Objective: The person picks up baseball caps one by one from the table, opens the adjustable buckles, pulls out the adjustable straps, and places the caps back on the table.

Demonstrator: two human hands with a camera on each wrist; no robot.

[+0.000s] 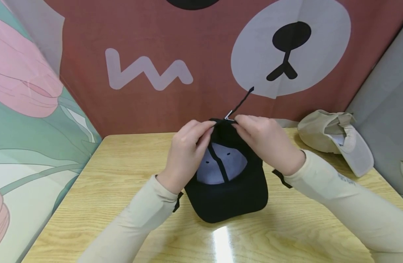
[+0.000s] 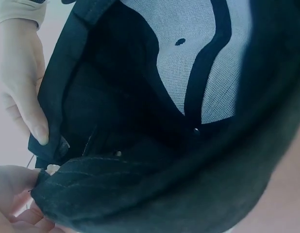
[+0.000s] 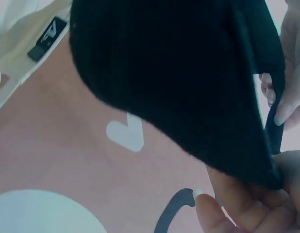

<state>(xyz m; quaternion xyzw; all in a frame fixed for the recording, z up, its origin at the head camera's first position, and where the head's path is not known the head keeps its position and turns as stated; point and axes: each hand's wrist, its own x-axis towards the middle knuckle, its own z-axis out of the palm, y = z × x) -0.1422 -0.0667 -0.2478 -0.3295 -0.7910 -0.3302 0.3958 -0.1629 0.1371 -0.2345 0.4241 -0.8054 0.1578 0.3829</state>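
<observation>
A black baseball cap (image 1: 234,197) is held up over the table, its hollow inside facing me and its brim pointing down toward me. Pale grey lining (image 1: 208,170) split by a black seam tape shows inside. My left hand (image 1: 185,153) pinches the cap's back edge on the left between thumb and fingers. On the other side my right hand (image 1: 267,142) pinches the back strap close to a small metal buckle (image 1: 228,116). A loose strap end (image 1: 243,101) sticks up past the buckle. The left wrist view shows both hands' fingertips close together at the strap (image 2: 45,177).
A beige cap (image 1: 315,133) lies at the table's back right, near the grey side wall (image 1: 382,98). Behind the wooden table (image 1: 129,164) hangs a reddish-brown cloth (image 1: 149,109) with a cartoon face. A flower-patterned cloth (image 1: 33,146) covers the left side.
</observation>
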